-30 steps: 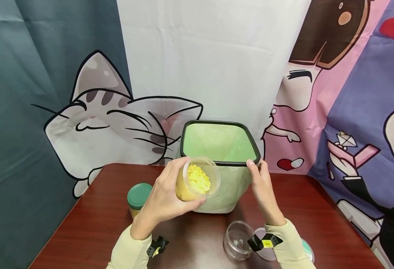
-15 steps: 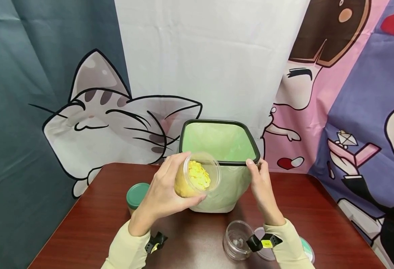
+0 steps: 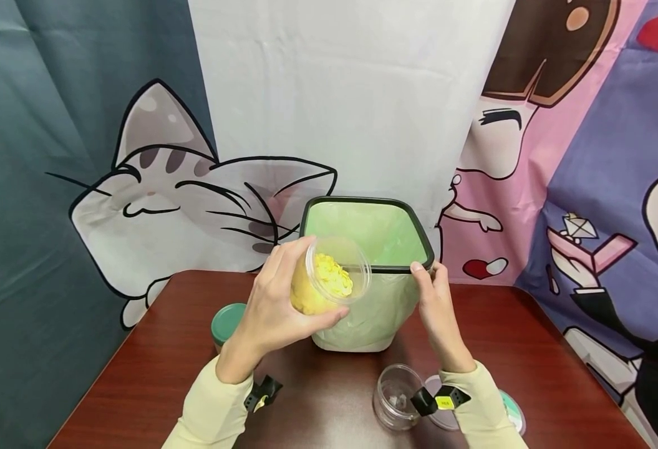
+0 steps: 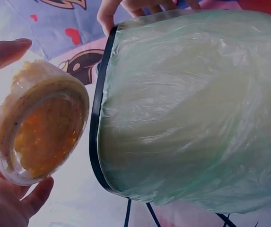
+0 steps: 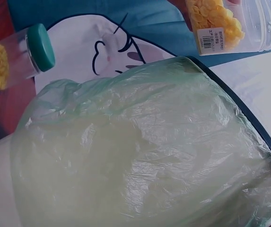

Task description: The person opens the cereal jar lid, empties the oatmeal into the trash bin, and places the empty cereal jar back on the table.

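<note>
My left hand (image 3: 272,305) grips a clear plastic jar (image 3: 304,290) partly filled with yellow flakes (image 3: 331,274). The jar is lidless and tilted, its mouth facing the head camera, and it overlaps the near left part of the bin's rim. In the left wrist view the jar's round base (image 4: 45,135) shows, with thumb and fingers around it. A trash bin (image 3: 357,318) with a black rim and a pale green bag liner stands on the table. My right hand (image 3: 438,312) holds the rim's near right corner, thumb on top, fingers partly hidden behind it.
A green-lidded jar (image 3: 227,321) of yellow flakes stands left, partly behind my left hand. Nearer, a clear open jar (image 3: 397,402) with a little whitish stuff inside stands beside a translucent lid (image 3: 443,419). A green-and-white lid (image 3: 512,411) lies beyond my right sleeve. A printed curtain (image 3: 334,93) hangs behind.
My left hand has raised the jar slightly, closer over the bin's rim. My right hand stays on the rim, and the view has shifted a little.
</note>
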The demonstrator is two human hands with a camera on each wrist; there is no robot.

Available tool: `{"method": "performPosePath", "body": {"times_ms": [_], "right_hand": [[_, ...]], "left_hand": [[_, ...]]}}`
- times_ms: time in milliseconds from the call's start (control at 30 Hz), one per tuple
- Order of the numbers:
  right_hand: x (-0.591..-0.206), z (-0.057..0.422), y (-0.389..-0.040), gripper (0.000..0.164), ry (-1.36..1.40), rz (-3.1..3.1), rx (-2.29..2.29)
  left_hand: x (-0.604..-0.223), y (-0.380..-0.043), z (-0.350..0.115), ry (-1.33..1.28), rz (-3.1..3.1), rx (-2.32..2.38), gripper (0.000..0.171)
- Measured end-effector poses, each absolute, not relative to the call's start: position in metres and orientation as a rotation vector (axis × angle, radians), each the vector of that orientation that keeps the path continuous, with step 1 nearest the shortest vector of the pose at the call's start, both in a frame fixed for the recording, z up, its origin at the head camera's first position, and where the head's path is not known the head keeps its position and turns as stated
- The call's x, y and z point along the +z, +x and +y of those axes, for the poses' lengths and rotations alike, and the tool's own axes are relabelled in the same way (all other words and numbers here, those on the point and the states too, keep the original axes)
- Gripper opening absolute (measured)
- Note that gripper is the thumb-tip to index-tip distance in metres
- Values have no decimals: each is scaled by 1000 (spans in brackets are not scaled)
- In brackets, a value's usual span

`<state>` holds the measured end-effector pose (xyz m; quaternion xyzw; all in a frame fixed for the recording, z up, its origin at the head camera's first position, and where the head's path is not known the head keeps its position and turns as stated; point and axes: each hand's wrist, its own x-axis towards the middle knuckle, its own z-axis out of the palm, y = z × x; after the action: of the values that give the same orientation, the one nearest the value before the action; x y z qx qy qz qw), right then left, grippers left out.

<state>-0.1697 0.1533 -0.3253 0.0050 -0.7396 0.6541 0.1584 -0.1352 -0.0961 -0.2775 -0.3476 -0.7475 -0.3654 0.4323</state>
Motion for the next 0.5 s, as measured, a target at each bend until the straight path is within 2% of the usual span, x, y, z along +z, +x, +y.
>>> {"method": "performPosePath", "body": {"times_ms": [500], "right_hand": [[-325, 154, -168, 51, 15, -2119, 1900]], "left_hand": [[-263, -145, -93, -778, -1801, -891, 89]]}}
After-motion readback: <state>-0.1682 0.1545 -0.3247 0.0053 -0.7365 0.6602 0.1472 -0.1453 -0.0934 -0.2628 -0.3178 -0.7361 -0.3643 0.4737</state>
